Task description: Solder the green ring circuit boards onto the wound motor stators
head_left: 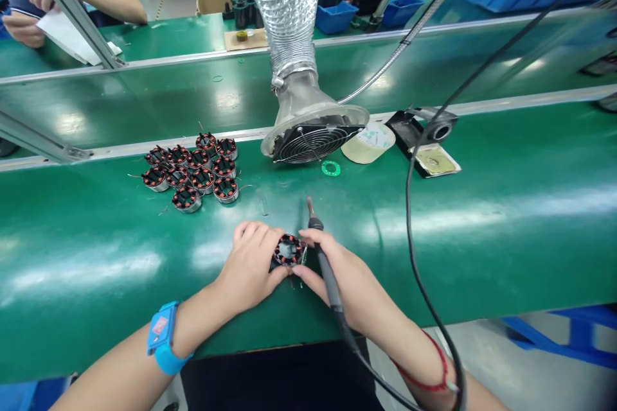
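My left hand (251,264) curls around a small round motor stator (288,249) with copper windings, held just above the green bench near its front edge. My right hand (343,276) pinches the same stator from the right. A black soldering iron (324,257) lies across that hand, its tip pointing away from me and its cable trailing back past my wrist. A blue wrist strap sits on my left forearm.
Several finished stators (193,171) cluster at the left. A fume extractor with fan grille (313,140) and foil duct stands ahead; beside it are a solder-sponge stand (427,144), a pale disc (369,142) and a green ring (330,169). Another person's arms (72,3) show far left.
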A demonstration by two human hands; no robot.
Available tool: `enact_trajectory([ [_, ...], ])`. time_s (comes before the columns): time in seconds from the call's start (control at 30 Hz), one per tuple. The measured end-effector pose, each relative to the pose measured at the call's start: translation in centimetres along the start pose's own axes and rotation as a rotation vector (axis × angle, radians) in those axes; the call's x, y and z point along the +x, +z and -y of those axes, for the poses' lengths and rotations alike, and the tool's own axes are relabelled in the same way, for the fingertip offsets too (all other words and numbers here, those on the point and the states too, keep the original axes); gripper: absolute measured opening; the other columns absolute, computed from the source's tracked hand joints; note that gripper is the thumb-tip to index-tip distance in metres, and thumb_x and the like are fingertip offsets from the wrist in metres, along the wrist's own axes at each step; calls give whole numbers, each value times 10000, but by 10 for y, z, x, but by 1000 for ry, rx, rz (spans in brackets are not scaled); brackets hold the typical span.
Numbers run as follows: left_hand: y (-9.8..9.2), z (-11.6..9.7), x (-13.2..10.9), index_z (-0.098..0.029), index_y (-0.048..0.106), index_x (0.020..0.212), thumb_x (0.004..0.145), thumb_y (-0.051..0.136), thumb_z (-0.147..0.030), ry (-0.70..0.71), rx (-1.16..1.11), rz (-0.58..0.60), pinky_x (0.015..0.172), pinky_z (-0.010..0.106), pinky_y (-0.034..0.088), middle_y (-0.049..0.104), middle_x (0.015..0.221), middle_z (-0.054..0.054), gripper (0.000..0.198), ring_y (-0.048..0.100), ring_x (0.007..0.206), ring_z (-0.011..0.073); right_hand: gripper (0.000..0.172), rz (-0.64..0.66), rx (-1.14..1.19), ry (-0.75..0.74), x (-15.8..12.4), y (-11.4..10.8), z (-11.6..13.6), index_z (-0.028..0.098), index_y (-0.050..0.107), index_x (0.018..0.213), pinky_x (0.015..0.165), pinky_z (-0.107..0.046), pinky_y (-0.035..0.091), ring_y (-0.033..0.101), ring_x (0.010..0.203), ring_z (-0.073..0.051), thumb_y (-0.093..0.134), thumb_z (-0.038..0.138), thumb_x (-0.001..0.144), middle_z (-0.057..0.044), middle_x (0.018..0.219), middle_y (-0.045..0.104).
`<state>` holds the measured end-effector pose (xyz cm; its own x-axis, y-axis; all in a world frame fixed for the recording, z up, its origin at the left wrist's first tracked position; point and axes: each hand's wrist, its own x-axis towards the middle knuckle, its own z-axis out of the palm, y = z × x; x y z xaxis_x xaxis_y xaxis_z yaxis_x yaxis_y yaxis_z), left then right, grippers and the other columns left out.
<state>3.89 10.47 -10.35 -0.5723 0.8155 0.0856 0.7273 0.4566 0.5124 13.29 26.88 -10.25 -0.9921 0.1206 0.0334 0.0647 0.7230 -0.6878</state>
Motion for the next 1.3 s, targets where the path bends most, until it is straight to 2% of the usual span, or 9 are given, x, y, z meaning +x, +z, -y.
enact_trajectory([
  [0.13,-16,5,-2,-173,520,1148,804,549,-129,30,-56,79,916,444,328,598,1017,77,348,487,997,249,527,35,44,102,1,-12,-4,257,343,1279,710,-378,552,662,825,-214,608,322,828,-66,1012,631],
  [0.3,-30,15,0,-209,567,1107,857,506,-174,18,-266,156,944,408,339,613,1076,52,260,500,1043,219,528,-45,-5,-6,13,-19,4,242,352,1286,810,-414,523,618,962,-240,603,262,822,-85,1076,605],
  [0.43,-22,15,3,-203,512,1200,862,505,-170,12,-207,101,913,417,359,577,1195,77,340,475,1078,239,442,-105,-227,-149,19,-7,19,190,421,1278,747,-432,505,563,876,-259,548,196,855,-102,1013,606],
  [0.6,-7,9,6,-171,555,1055,845,549,-178,5,-109,40,808,397,393,620,1025,81,210,493,953,239,432,-128,-425,-248,17,8,28,149,417,1330,669,-412,463,492,781,-256,456,158,900,-114,924,599],
  [0.73,-4,10,5,-180,526,1132,848,552,-192,1,-109,14,842,414,383,613,1088,85,285,499,1008,251,412,-238,-298,-196,14,14,21,145,460,1273,679,-406,463,506,783,-258,530,267,886,-109,903,620],
  [0.87,-3,10,2,-191,492,1177,847,537,-177,-19,-164,-23,857,430,401,597,1126,97,334,505,1016,256,451,-332,-238,-153,6,19,13,192,472,1262,786,-454,454,527,993,-312,575,360,857,-135,1075,627],
  [1.03,-4,1,1,-208,475,1159,852,445,-81,-1,-352,-73,922,403,423,575,1109,79,333,498,1052,220,463,-310,-117,-195,-5,20,5,212,391,1330,882,-450,448,535,1085,-268,465,176,874,-115,1200,584],
  [1.2,2,-11,4,-188,464,1163,847,601,-269,-8,-274,-110,905,415,428,537,1111,98,354,485,1052,240,469,-292,-3,-172,-7,19,0,218,377,1331,932,-466,429,523,1120,-258,437,136,873,-114,1218,571],
  [1.3,6,-14,5,-192,471,1131,851,607,-304,-52,-184,-163,842,404,442,543,1037,86,331,500,975,234,475,-275,43,-169,-7,19,-2,224,363,1338,950,-472,414,520,1131,-251,425,134,875,-111,1229,565],
])
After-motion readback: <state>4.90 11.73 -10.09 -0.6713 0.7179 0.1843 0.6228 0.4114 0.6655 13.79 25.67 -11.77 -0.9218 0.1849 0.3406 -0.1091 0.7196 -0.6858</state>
